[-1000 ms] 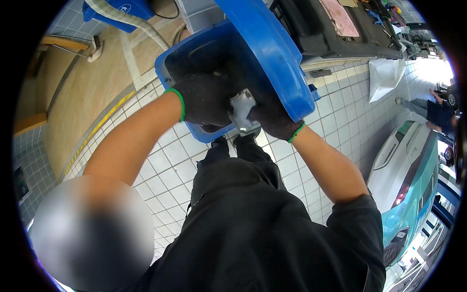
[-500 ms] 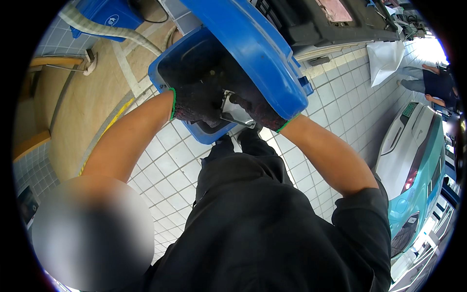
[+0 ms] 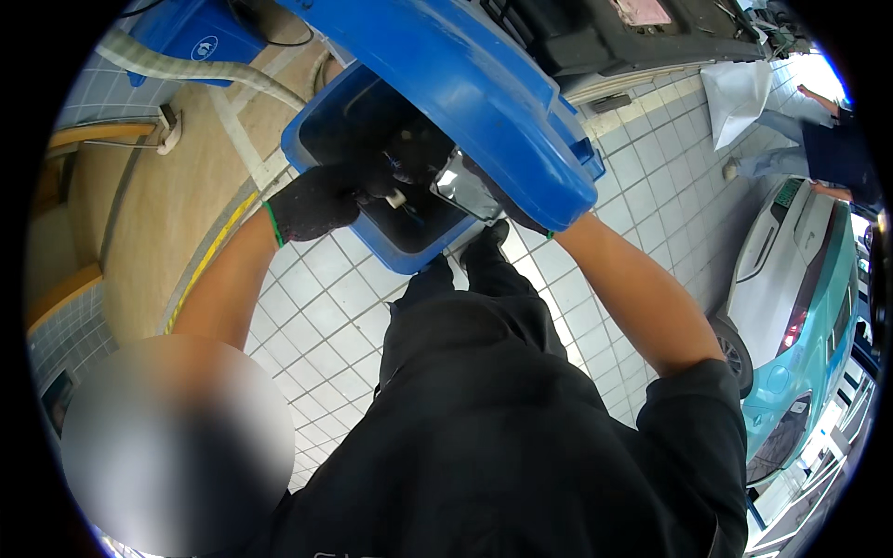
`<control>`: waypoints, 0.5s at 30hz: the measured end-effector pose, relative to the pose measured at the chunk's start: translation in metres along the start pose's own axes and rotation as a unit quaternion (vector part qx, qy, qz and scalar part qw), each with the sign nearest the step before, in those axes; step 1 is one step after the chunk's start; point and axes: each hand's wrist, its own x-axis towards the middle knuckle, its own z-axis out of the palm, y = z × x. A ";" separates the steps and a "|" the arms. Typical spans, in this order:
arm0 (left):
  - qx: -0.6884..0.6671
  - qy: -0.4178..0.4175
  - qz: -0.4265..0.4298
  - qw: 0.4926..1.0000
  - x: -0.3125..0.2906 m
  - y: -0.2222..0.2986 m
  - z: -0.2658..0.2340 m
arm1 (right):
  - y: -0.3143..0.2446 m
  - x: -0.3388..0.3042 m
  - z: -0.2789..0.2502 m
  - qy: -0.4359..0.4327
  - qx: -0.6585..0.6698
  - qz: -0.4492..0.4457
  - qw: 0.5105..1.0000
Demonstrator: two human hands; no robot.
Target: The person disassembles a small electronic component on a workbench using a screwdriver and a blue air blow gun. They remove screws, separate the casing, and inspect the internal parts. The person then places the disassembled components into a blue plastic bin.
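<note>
A blue lidded bin stands in front of me, its blue lid swung up on the right. My left hand, in a dark glove with a green cuff, reaches over the rim with curled fingers. A small cream piece shows at its fingertips, with thin wire-like bits close by; the dark inside hides what it grips. Most of my right hand, gloved alike, is hidden behind the lid. It holds a shiny, see-through flat pane with a dark edge, tilted over the bin's opening.
Another blue bin and a pale ribbed hose are at the far left. A large black panel lies beyond the lid. To the right are a white sheet, a person and a white-and-teal car.
My left hand has drawn back leftward, away from the pane, with a small cream piece now showing at its fingertips. My right hand has slipped further behind the lid, still holding the pane.
</note>
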 end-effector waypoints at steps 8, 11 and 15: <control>-0.219 0.231 0.007 0.948 -0.050 -0.051 0.028 | -0.008 -0.009 -0.004 -0.057 -0.001 0.055 0.997; -0.283 0.338 0.031 0.897 -0.065 -0.061 0.039 | -0.037 -0.007 -0.005 -0.020 -0.031 0.050 0.998; -0.380 0.367 0.073 0.846 -0.070 -0.057 0.050 | -0.017 -0.005 -0.002 0.003 0.209 0.125 0.970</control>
